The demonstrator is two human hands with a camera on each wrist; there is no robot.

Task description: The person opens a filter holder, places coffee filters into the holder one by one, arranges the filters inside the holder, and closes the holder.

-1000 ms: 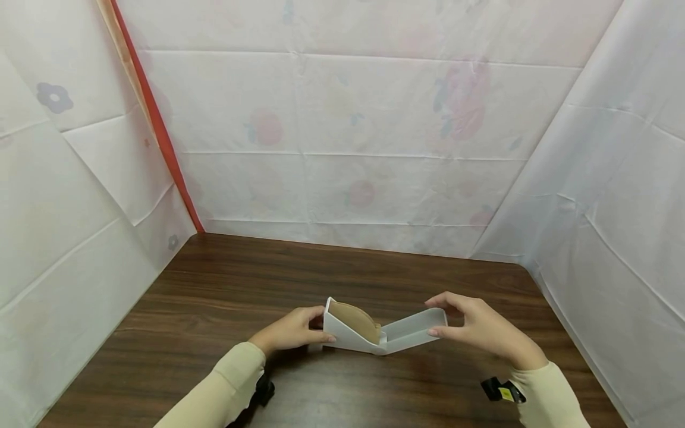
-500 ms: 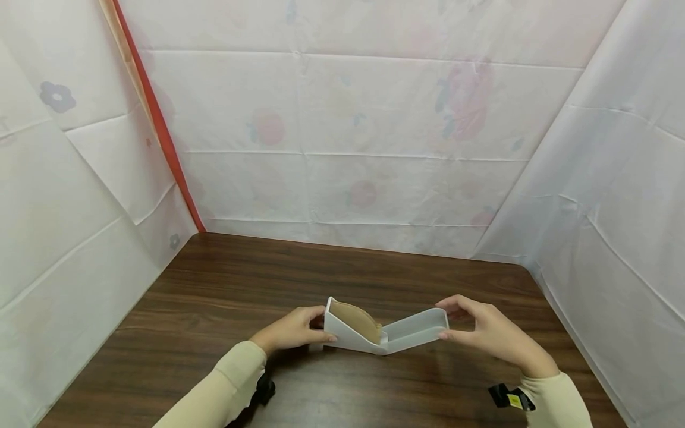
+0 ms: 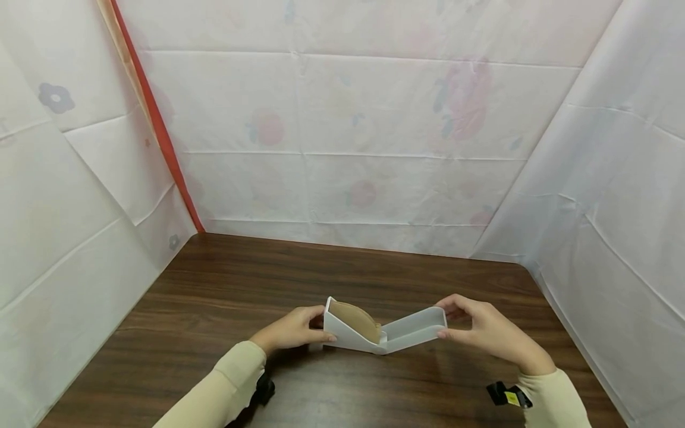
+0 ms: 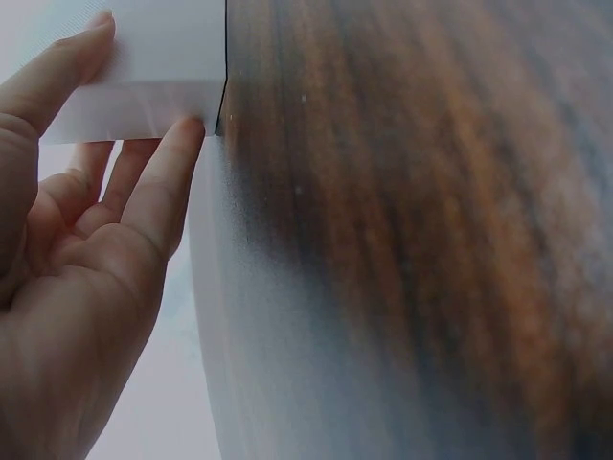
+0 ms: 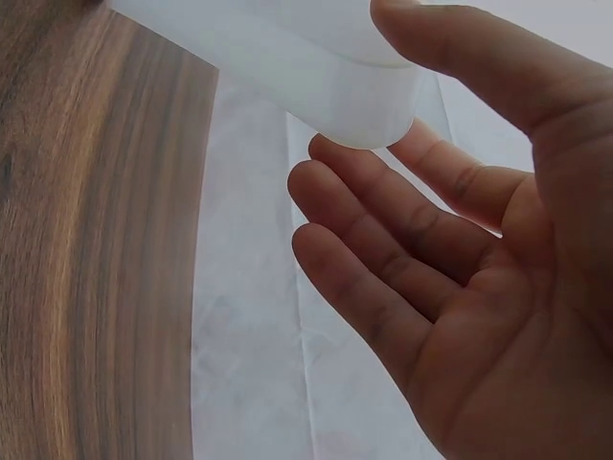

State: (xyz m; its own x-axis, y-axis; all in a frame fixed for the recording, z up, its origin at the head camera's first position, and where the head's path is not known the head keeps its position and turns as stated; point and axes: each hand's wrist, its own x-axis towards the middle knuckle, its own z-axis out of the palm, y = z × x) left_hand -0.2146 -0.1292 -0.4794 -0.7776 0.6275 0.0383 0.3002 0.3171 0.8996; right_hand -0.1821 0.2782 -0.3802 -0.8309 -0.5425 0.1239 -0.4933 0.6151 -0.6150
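Observation:
A white filter box (image 3: pixel 348 334) sits on the dark wood table with its hinged, translucent lid (image 3: pixel 414 330) swung out to the right, its far end raised. Tan paper coffee filters (image 3: pixel 354 320) stand inside the box. My left hand (image 3: pixel 291 329) grips the box's left end, thumb on the near side and fingers behind. In the left wrist view the thumb and fingertips press the white wall (image 4: pixel 163 57). My right hand (image 3: pixel 484 333) holds the lid's raised end between thumb and fingers. The right wrist view shows the lid's rounded end (image 5: pixel 354 105) between them, with the other fingers spread below.
The wood table (image 3: pixel 241 279) runs back to a white patterned sheet (image 3: pixel 342 137) hung behind and at both sides. A red strip (image 3: pixel 160 131) runs down the back left corner. Black wrist straps show beneath both sleeves.
My right hand has slid a little to the right along the lid, to its very end. The box, lid and left hand have stayed almost where they were.

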